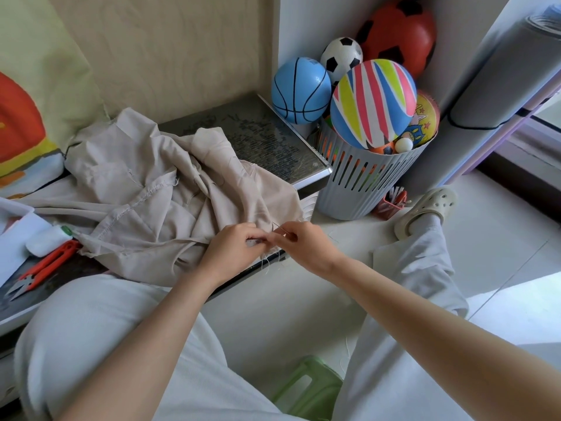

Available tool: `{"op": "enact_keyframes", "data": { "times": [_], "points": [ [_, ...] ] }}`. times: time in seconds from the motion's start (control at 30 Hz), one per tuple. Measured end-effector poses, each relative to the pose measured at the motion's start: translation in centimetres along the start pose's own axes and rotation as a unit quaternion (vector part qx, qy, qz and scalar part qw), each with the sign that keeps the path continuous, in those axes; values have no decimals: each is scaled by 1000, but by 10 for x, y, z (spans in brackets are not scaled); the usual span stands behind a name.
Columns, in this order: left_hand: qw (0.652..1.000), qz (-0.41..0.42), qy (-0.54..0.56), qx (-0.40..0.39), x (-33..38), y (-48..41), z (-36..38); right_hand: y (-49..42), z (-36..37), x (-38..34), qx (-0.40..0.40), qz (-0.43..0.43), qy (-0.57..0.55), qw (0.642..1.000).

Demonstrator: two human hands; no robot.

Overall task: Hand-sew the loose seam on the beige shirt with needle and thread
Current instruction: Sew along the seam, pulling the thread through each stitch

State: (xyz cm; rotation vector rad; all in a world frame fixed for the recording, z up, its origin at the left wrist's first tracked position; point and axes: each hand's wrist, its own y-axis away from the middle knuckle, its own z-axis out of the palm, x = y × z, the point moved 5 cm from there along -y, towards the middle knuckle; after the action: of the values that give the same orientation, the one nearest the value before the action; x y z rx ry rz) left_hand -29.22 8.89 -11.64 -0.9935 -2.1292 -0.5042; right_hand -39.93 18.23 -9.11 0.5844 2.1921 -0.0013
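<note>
The beige shirt (158,189) lies crumpled across a low dark table (267,138), its near edge hanging toward me. At that edge my left hand (233,247) pinches the fabric, fingers curled. My right hand (303,241) meets it fingertip to fingertip and pinches a thin needle (280,230) at the seam. Loose thread ends (267,264) dangle below the hands. A white thread spool (45,240) lies on the table at the left.
Orange thread snips (42,268) lie beside the spool. A grey slatted basket (364,180) full of balls stands to the right of the table. My legs in light trousers and a green stool (306,387) fill the floor below.
</note>
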Motion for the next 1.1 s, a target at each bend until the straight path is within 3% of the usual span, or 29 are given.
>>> {"op": "enact_keyframes", "data": {
  "times": [0.37, 0.6, 0.77, 0.9, 1.03, 1.1],
  "points": [
    [1000, 4, -25, 16, 0, -1, -1, 1, -2, 2, 0, 46, 10, 999],
    [1000, 1, -26, 10, -4, -2, 2, -1, -12, 22, 56, 75, 25, 995],
    [1000, 2, -21, 4, -3, -2, 2, 0, -17, 27, 85, 84, -25, 993],
    [1000, 9, -10, 2, -2, -1, 2, 3, -6, 16, 30, 39, -79, 996],
    [1000, 14, 5, -3, 0, -1, 3, 3, 2, 6, -34, 17, -17, 999],
    [1000, 14, 2, -6, 0, 0, 3, 2, 0, 7, -22, 35, -13, 999]
  ]
}}
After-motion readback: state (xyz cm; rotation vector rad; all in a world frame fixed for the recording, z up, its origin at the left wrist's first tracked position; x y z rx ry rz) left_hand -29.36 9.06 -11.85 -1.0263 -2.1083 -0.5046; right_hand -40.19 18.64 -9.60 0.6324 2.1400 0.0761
